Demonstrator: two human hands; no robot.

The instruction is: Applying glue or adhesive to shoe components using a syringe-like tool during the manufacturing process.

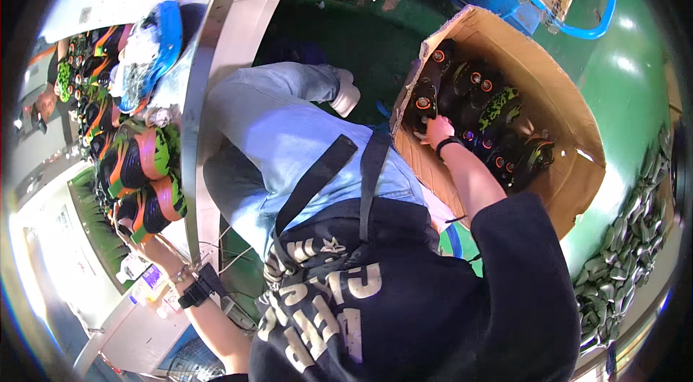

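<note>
My right hand (437,131) reaches down into an open cardboard box (577,158), its fingers bent around the edge of a black shoe (424,90) with an orange ring on top. More black shoes (478,86) with orange rings fill the box, and one has a speckled green patch (499,109). At the left, my left hand (153,250) extends to the nearest of a row of black, orange and green shoes (148,205) on the table. It touches the front of that shoe; most of its fingers are hidden or too small to read.
A metal table edge (195,107) separates the shoe row from my legs. On the table lies a blue-rimmed item (170,42) in clear plastic; a bottle (150,282) is near my left wrist. Grey, shoe-shaped pieces (621,255) are heaped at the right. A blue stool (505,3) stands behind the box.
</note>
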